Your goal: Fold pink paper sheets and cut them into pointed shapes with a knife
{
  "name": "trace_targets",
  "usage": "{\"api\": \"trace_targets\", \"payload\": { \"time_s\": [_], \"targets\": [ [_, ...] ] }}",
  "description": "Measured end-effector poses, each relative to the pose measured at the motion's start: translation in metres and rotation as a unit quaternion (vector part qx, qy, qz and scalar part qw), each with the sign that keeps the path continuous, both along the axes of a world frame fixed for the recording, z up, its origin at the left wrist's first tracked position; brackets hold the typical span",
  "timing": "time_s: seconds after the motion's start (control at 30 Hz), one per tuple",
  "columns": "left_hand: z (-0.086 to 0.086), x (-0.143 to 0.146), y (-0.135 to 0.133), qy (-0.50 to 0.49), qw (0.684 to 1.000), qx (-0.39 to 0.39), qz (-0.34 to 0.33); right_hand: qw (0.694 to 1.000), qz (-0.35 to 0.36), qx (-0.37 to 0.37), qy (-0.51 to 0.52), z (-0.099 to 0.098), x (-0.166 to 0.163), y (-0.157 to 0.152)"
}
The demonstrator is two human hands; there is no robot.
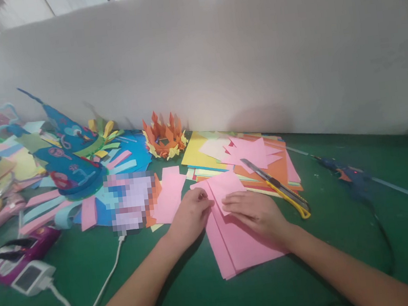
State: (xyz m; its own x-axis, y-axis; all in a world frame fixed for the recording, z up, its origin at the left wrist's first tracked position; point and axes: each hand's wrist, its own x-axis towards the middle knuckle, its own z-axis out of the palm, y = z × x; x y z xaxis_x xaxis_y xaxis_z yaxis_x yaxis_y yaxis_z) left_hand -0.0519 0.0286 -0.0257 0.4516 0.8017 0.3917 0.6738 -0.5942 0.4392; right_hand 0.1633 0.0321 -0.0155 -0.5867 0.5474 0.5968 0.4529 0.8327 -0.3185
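A large pink sheet of paper (251, 246) lies on the green tabletop in front of me, a long fold or layered strip running down its left side. On its upper part rests a smaller pink piece of paper (229, 182). My left hand (192, 213) is closed in a pinch at the upper left edge, by the strip. With fingers stretched out, my right hand (257, 211) lies flat over the smaller piece and the sheet. A yellow utility knife (285, 190), blade out, rests just beyond my right hand on stacked coloured paper.
A glue gun (350, 175) with a glue stick lies at the right, its cord trailing forward. Blue cone hats (71, 168) and an orange paper crown (165, 140) stand at the back left. A purple power strip (46, 239) and white cables occupy the left. A white wall (216, 63) rises behind.
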Motion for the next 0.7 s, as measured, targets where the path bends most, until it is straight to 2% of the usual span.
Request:
{"api": "trace_targets", "payload": {
  "time_s": [0.23,0.47,0.7],
  "targets": [
    [0.006,-0.012,0.005,-0.024,0.996,-0.079,-0.030,0.995,0.058,0.055,-0.058,-0.004,-0.009,-0.005],
    [0.005,-0.015,0.008,0.000,0.998,-0.031,-0.046,0.993,0.084,0.063,-0.061,-0.012,-0.013,-0.007],
    [0.006,-0.018,0.010,-0.018,0.997,-0.048,-0.063,0.990,0.115,0.037,-0.072,-0.007,-0.010,-0.006]
  ]
}}
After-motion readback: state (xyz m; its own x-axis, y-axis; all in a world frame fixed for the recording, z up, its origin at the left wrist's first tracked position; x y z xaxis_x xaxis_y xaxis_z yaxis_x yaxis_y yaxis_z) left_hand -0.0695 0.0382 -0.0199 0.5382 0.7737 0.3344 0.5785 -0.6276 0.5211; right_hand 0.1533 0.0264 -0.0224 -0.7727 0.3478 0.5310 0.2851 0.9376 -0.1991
